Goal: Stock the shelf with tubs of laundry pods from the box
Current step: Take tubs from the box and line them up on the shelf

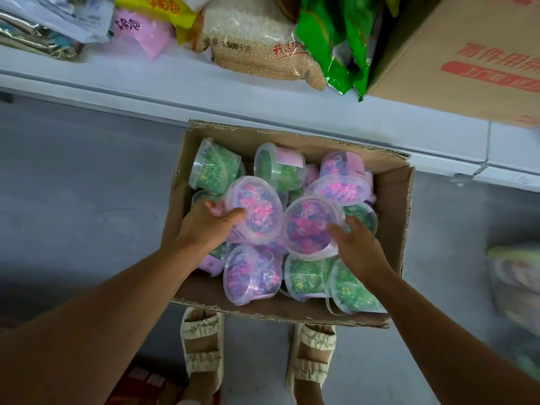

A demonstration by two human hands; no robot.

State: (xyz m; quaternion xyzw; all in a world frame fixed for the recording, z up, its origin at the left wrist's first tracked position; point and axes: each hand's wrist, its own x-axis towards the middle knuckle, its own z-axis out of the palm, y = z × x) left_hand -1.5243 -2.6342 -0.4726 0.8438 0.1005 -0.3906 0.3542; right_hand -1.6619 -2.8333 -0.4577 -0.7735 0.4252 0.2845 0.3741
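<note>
Both hands in the open brown cardboard box (pixel 391 217): left hand (pixel 204 226) grip clamped on a clear pink-pod tub (pixel 257 209), right hand (pixel 359 247) grip clamped on another pink-pod tub (pixel 309 223).

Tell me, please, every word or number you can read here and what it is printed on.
"1.508千克": rice bag on the shelf.
Red print on that bag: only "我" is clear.
Yellow bag, pink bag, large carton: red characters, too blurred.
Tubs: no readable text.
</note>
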